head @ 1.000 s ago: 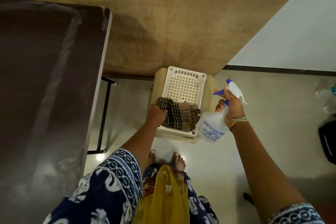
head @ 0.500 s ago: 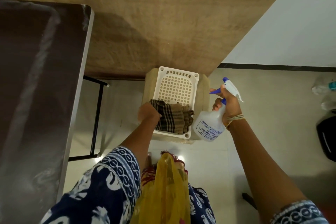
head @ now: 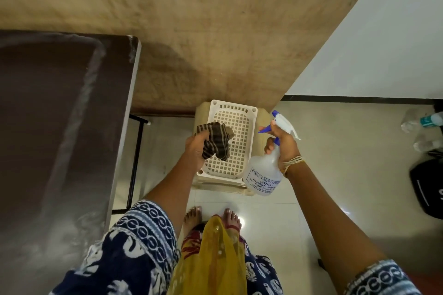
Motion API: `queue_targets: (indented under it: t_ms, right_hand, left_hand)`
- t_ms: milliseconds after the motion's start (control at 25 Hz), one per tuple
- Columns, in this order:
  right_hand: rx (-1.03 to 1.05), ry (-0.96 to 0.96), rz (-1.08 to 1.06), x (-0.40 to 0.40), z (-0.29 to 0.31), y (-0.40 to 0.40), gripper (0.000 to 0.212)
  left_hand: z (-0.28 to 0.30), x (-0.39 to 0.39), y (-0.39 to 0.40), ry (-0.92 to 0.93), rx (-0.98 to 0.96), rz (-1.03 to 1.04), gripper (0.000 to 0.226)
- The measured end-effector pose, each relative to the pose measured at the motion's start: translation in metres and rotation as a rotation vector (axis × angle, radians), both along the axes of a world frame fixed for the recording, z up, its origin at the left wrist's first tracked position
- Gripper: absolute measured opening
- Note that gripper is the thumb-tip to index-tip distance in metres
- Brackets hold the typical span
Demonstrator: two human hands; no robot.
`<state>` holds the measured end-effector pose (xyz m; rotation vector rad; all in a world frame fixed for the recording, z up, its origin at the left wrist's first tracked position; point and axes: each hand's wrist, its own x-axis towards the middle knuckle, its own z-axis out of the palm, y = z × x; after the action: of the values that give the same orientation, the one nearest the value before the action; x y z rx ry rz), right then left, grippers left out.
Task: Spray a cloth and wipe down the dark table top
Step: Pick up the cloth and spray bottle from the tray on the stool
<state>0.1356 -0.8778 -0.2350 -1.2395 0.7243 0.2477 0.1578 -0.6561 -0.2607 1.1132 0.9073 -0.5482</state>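
Above the white perforated basket [head: 236,127], just right of frame centre, one striped brown cloth [head: 215,142] is held bunched in the left hand [head: 197,148], whose fingers are curled round it; the cloth hangs clear of the basket floor. At 3 o'clock from the cloth, one translucent spray bottle [head: 265,175] with a blue-and-white trigger head [head: 282,122] is grasped at the neck by the right hand [head: 284,145], a finger lying by the blue trigger; the nozzle appears to be aimed away from the cloth. The basket is seen resting on one beige plastic stool [head: 262,117]. The step in hand is judged to be the taking up of the cloth, with spraying not yet begun. For the next move, the nozzle would need to be turned toward the cloth and the trigger squeezed. One dark table top [head: 52,127], streaked with pale dust, is shown at 9 o'clock, well apart from both hands and not yet wiped. Two bare feet [head: 231,218] are seen at 6 o'clock on the tiled floor [head: 335,151]. At 3 o'clock, by the frame edge, clear plastic bottles [head: 422,122] lie; their number cannot be told.
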Motion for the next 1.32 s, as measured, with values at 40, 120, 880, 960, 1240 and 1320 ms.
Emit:
queue_targets:
  t_ms: [40, 120, 880, 960, 1240, 1320]
  right_hand:
    - [0.008, -0.004, 0.002, -0.002, 0.011, 0.002, 0.047]
    - [0.024, -0.016, -0.011, -0.007, 0.036, 0.008, 0.042]
    - [-0.012, -0.177, 0.155, -0.071, 0.191, 0.137, 0.035]
    - [0.043, -0.219, 0.077, -0.09, 0.2, 0.159, 0.032]
    - [-0.009, -0.327, -0.046, -0.168, 0.222, 0.234, 0.043]
    - [-0.013, -0.374, -0.058, -0.187, 0.23, 0.254, 0.04]
  left_hand:
    - [0.01, -0.001, 0.001, -0.018, -0.056, 0.035, 0.047]
    - [0.045, -0.005, 0.005, -0.006, -0.087, 0.098, 0.035]
    - [0.239, -0.048, 0.109, -0.202, -0.164, -0.216, 0.02]
    - [0.247, -0.054, 0.134, -0.216, -0.155, -0.259, 0.018]
    - [0.26, -0.093, 0.215, -0.272, -0.195, -0.314, 0.005]
    - [0.261, -0.106, 0.231, -0.285, -0.2, -0.356, 0.006]
